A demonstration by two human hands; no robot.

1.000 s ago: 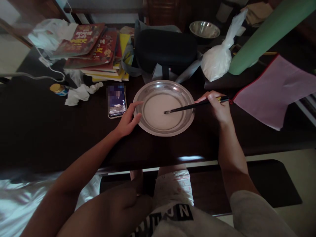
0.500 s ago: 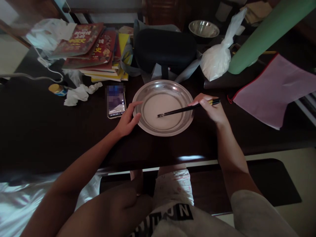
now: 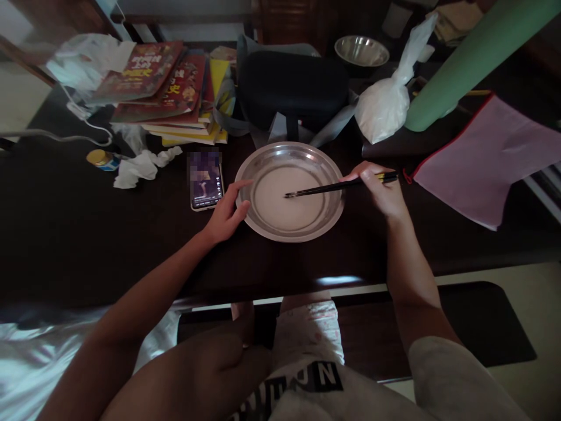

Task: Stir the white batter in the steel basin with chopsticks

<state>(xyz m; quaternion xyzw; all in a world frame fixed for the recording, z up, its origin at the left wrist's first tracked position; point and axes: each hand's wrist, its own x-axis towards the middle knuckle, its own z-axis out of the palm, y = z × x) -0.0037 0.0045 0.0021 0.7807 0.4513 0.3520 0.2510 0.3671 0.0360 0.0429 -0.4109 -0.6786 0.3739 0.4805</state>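
Note:
A wide, shallow stainless steel basin [image 3: 293, 238] stands on the dark table, holding a whitish liquid or paste [image 3: 284, 215]. My left hand [image 3: 228, 213] grips the basin's left rim, thumb and fingers apart across the edge. In my right hand [image 3: 380, 190], at the basin's right side, is a pair of black chopsticks [image 3: 326, 188] with gold-patterned ends. Their tips reach down into the white contents near the basin's middle and look coated with it.
Left of the basin lie a lit phone [image 3: 207, 190], crumpled tissue [image 3: 139, 169] and a small jar [image 3: 101, 158]. Behind are stacked books [image 3: 162, 88], a black case [image 3: 291, 85], a tied bag of white powder [image 3: 383, 111] and a steel bowl [image 3: 362, 51]. A green cylinder [image 3: 473, 61] and pink pouch [image 3: 486, 158] are right.
My right hand has shifted slightly right, and the chopstick tips have moved a little farther from me in the basin. The left hand and basin have stayed put. The phone's picture has changed.

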